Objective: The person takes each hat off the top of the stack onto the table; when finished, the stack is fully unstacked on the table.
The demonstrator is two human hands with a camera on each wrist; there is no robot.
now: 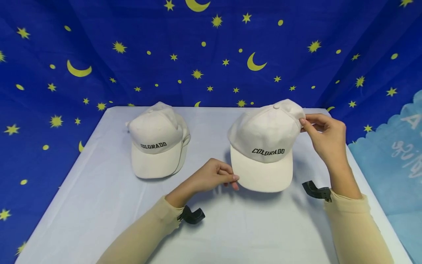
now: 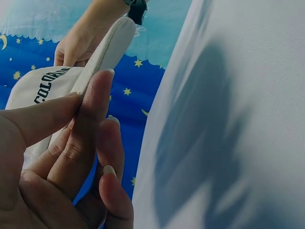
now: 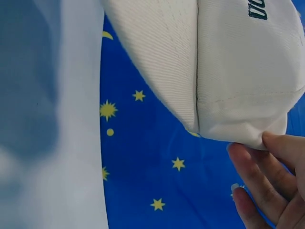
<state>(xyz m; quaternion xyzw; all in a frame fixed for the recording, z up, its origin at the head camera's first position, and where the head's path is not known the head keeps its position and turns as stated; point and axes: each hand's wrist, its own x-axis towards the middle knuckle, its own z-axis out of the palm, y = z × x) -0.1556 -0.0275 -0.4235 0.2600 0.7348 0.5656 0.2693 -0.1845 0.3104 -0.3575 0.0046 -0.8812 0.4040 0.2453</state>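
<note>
Between my two hands is a white baseball cap point(image 1: 263, 135) with COLORADO in dark letters, its brim toward me and its shadow on the cloth below. My left hand point(image 1: 215, 175) pinches the left edge of the brim point(image 2: 110, 47) between thumb and fingers. At the other side, my right hand point(image 1: 326, 135) pinches the fabric of the crown point(image 3: 248, 117) near its rear lower edge. To the left lie stacked white caps point(image 1: 155, 135), the top one with the same lettering, a second brim showing beneath it.
A white cloth covers the table point(image 1: 99, 205). Behind it hangs a blue curtain point(image 1: 184, 33) with yellow moons and stars. Light blue fabric point(image 1: 392, 161) with white writing hangs at the right. Each wrist wears a black camera mount point(image 1: 192, 215).
</note>
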